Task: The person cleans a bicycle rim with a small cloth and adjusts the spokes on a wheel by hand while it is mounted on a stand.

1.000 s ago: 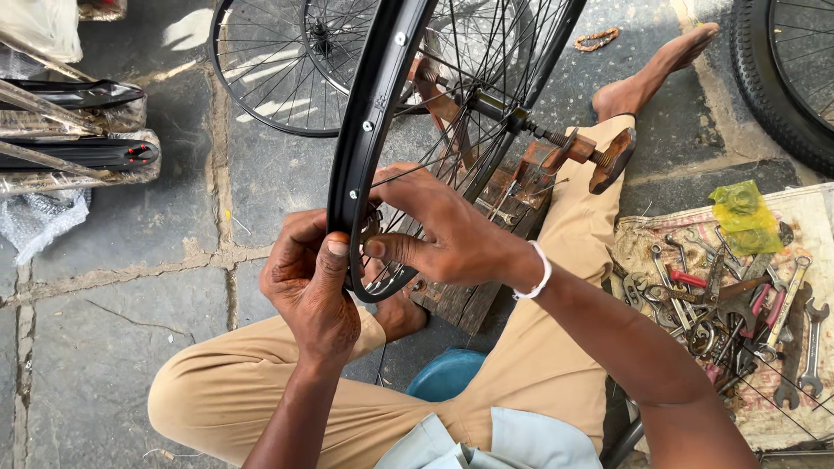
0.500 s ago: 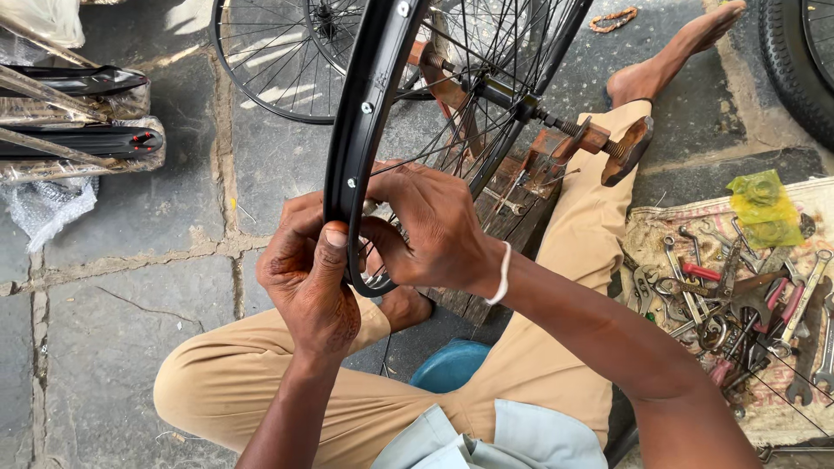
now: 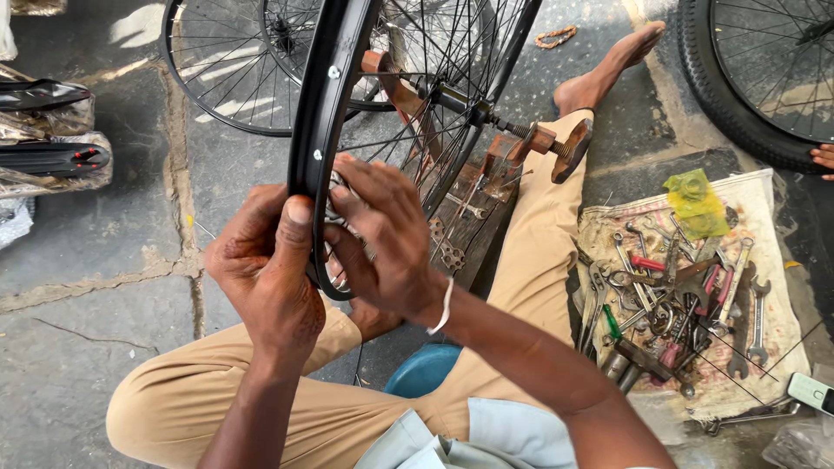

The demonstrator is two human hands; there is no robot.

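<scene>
A black bicycle wheel rim point(image 3: 334, 95) with thin spokes stands upright on a wooden truing stand point(image 3: 473, 195) between my legs. My left hand point(image 3: 265, 269) grips the rim's near lower edge, thumb pressed on its outer face. My right hand point(image 3: 382, 239) reaches inside the rim among the spokes, fingers pinched at a spoke end; whether it holds a small tool is hidden. The hub and axle point(image 3: 460, 104) sit above the stand.
A cloth point(image 3: 764, 208) on the right carries several spanners, pliers and screwdrivers point(image 3: 669, 304). More wheels lie at the top left point(image 3: 217, 78) and top right point(image 3: 747, 87). Wrapped black parts point(image 3: 52, 148) lie at left. A blue stool point(image 3: 421, 369) is under me.
Both hands and the rim have shifted slightly right and lower in view; the right hand's fingers have reworked their pinch at the spokes. The grip on the rim holds.
</scene>
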